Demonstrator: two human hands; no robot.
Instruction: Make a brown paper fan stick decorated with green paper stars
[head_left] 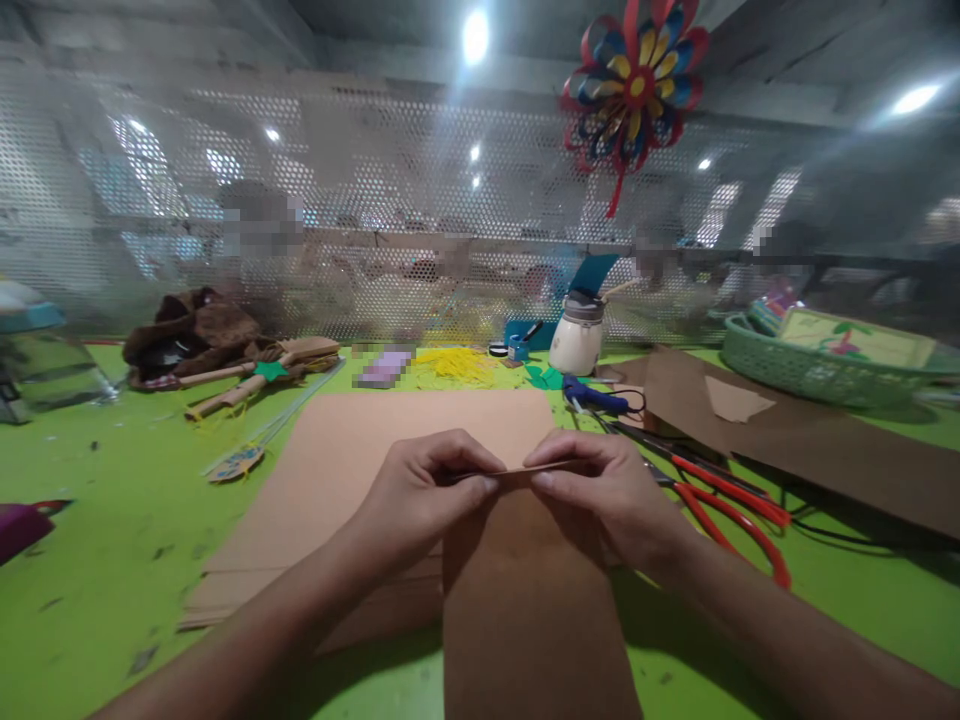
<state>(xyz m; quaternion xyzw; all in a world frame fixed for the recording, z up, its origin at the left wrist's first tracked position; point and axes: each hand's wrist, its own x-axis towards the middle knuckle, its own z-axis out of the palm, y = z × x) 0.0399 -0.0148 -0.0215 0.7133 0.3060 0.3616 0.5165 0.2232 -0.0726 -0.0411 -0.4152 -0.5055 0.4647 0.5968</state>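
Both of my hands pinch the folded far edge of a brown paper sheet point(525, 610) that runs toward me over the green table point(112, 520). My left hand point(427, 490) grips the fold with thumb and fingers closed. My right hand point(600, 490) pinches the same edge a little to the right, fingers pressed together. Under the sheet lies a stack of tan cardboard point(352, 450).
Red-handled scissors point(720, 500) lie right of my right hand, with a blue glue gun point(596, 397) and a white jar point(576, 335) behind. A green basket point(817, 365) and dark brown sheets point(825, 440) sit at right. Craft sticks and brown fabric point(202, 335) lie at left, before a mesh screen.
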